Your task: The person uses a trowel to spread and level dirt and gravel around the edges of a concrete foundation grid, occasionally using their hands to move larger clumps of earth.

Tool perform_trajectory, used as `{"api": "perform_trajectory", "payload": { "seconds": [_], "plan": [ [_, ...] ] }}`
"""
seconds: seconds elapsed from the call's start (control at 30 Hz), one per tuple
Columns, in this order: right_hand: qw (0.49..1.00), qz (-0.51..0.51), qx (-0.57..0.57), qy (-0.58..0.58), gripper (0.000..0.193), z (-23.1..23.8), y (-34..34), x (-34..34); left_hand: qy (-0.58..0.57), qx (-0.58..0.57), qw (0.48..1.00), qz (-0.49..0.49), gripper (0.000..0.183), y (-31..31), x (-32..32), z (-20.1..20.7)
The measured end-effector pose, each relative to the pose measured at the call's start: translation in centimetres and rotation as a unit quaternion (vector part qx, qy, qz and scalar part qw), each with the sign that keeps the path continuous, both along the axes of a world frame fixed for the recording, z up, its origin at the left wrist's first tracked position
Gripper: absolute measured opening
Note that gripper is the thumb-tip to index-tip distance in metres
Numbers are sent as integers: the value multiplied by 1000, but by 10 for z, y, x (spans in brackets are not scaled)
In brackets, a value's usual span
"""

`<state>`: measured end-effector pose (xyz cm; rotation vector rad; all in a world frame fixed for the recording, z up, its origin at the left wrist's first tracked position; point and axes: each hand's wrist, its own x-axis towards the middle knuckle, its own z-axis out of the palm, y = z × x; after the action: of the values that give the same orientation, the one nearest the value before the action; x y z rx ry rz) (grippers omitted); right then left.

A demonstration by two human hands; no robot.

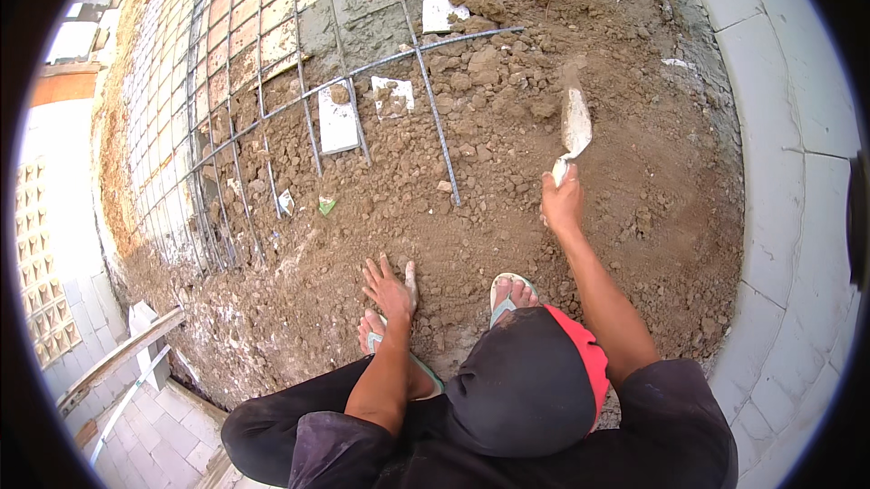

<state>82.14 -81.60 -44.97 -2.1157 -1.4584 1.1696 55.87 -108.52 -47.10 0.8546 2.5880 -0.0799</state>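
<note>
My right hand is closed round the handle of a trowel. Its pale, dirt-smeared blade points away from me, over the loose brown soil. My left hand is empty, its fingers spread and pointing forward, just ahead of my left foot. Whether its palm presses on the soil or hovers just above, I cannot tell. Dust shows on its thumb. Ahead and to the left, a grid of steel reinforcing bars spreads over the ground, its bar ends reaching into the soil.
White tile pieces lie among the bars, with a small green scrap nearer me. Grey wet mortar shows farther off. A pale tiled surface borders the right side. Wooden boards stand at lower left. My sandalled feet rest on soil.
</note>
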Motion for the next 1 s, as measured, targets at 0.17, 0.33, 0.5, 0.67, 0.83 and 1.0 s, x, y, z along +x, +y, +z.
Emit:
{"api": "perform_trajectory", "payload": {
  "seconds": [0.17,0.33,0.5,0.67,0.83,1.0],
  "plan": [
    [1000,-18,-21,-15,47,-57,34,-82,-60,152,986,29,79,40,-10,9],
    [992,111,-64,-20,49,-44,-34,-99,-108,176,964,-168,80,111,-86,107],
    [978,-16,-78,193,36,-56,19,-73,-50,-48,943,-327,72,140,-147,263],
    [982,74,-59,165,39,-86,59,-114,-39,-29,955,-292,72,112,-110,393],
    [944,71,-210,245,29,8,-3,-52,-171,84,977,-92,72,24,-126,449],
    [887,-40,-317,333,21,-1,-43,-61,-233,95,968,12,70,12,-143,436]
  ]
}}
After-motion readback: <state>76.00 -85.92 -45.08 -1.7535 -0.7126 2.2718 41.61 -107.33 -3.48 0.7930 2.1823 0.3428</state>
